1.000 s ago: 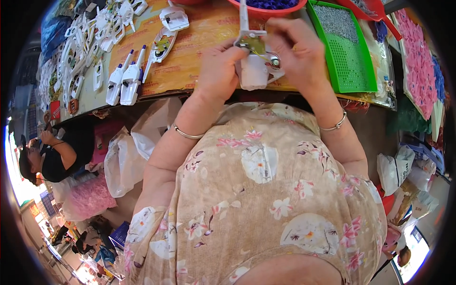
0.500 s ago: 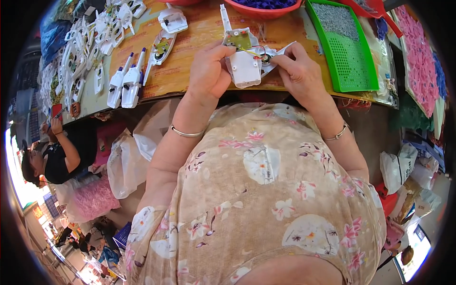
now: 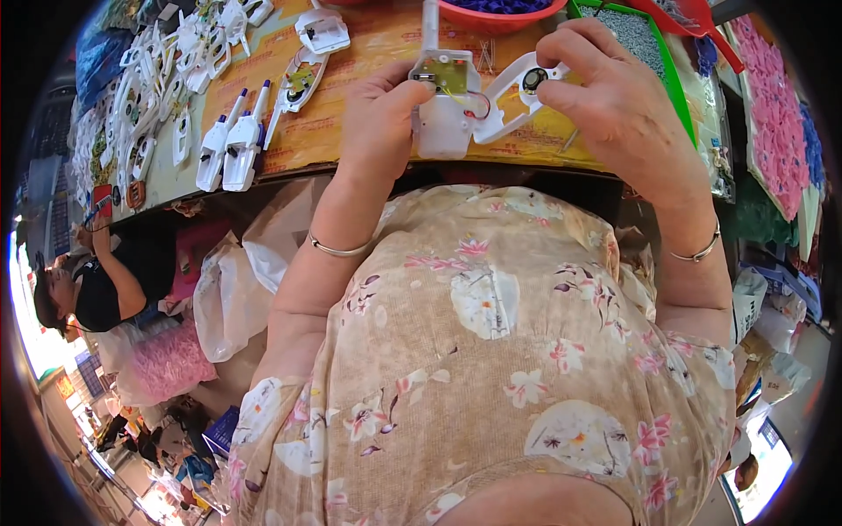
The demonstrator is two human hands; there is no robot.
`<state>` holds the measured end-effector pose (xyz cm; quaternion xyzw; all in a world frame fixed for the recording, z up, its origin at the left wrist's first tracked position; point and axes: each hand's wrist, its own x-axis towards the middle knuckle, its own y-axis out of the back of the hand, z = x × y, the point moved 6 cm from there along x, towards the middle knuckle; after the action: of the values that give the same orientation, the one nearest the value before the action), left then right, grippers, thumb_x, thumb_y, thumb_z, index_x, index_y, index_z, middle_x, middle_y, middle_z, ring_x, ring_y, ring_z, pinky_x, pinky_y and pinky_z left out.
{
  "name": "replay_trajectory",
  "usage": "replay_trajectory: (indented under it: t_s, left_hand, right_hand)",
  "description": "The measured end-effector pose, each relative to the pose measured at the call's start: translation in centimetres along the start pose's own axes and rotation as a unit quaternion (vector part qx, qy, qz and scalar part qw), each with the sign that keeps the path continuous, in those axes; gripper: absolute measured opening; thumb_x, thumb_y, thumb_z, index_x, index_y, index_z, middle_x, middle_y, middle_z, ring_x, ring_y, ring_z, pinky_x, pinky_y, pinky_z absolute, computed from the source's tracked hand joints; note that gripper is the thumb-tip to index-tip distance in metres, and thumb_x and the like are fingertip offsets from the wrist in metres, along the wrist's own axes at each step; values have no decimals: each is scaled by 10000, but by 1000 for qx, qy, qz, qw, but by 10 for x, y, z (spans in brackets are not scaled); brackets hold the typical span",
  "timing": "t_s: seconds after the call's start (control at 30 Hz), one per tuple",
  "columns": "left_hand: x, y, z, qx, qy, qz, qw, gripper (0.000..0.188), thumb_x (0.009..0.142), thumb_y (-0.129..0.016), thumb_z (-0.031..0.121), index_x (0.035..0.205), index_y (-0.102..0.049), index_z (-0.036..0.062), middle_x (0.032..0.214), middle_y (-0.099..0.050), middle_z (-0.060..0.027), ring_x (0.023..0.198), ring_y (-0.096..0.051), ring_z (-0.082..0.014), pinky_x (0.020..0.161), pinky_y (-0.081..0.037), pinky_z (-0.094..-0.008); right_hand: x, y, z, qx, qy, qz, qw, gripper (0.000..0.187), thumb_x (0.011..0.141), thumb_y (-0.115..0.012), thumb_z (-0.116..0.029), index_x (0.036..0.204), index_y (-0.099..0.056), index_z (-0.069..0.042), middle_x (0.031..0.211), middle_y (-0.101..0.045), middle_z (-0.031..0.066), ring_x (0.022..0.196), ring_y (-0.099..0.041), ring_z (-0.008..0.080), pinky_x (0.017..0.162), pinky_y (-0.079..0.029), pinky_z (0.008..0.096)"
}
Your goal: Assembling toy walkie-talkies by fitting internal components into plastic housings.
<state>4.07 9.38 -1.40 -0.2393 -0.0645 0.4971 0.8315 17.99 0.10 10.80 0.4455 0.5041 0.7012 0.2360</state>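
My left hand (image 3: 383,114) is closed on a white plastic housing (image 3: 445,127), its thumb against the side. A green circuit board (image 3: 445,75) sits in the housing's upper part. To the right, a white plastic frame (image 3: 502,101) with a round black speaker (image 3: 532,81) lies slantwise near the table edge. Thin red and yellow wires run from the board toward this frame. My right hand (image 3: 614,110) pinches the frame's upper right end beside the speaker, thumb and fingertips at its rim. Its other fingers are curled and partly hidden.
Several white housings (image 3: 239,158) with blue tips stand left, beside an opened unit (image 3: 298,88). A pile of white frames (image 3: 145,96) covers the far left. A red bowl (image 3: 504,22) of purple pieces and a green tray (image 3: 680,88) of small grey screws stand at the back. Another person (image 3: 110,285) sits left.
My right hand has moved right and up, turning the speaker frame outward so that its face shows. The housing in my left hand has shifted only slightly.
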Motion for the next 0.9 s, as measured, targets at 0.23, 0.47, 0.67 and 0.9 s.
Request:
replay_trajectory:
  t_s: [0.23, 0.47, 0.67, 0.9]
  left_hand:
    - [-5, -3, -1, 87, 0, -8, 996, 298, 751, -513, 27, 1006, -632, -68, 819, -650, -64, 689, -587, -93, 612, -473, -228]
    - [-6, -4, -4, 98, -17, 9, 995, 287, 753, -504, 20, 997, -628, -66, 810, -645, -69, 687, -600, -108, 622, -488, -240]
    - [0, -4, -12, -32, 44, 17, 998, 289, 791, -496, -7, 1055, -564, -102, 918, -635, -118, 770, -633, -174, 697, -534, -308]
    - [-2, -11, -20, -64, 88, -13, 994, 296, 803, -488, -11, 1077, -555, -98, 953, -624, -125, 806, -631, -191, 707, -536, -322]
  right_hand:
    - [2, -2, 14, 165, -24, -124, 978, 122, 705, -550, 22, 813, -586, -22, 1017, -554, 74, 987, -515, 231, 746, -440, 315]
    - [0, -29, 24, 255, -2, -127, 959, 179, 613, -547, 89, 761, -528, -11, 930, -517, 102, 956, -499, 284, 745, -429, 363]
    - [-4, -36, 25, 83, -23, 105, 991, 239, 663, -588, 59, 884, -589, -33, 1001, -539, 100, 981, -501, 291, 795, -437, 348]
    - [-20, -86, 25, 379, -236, 126, 886, 261, 794, -624, -12, 1054, -600, -30, 900, -597, 117, 762, -586, 209, 693, -464, 262]
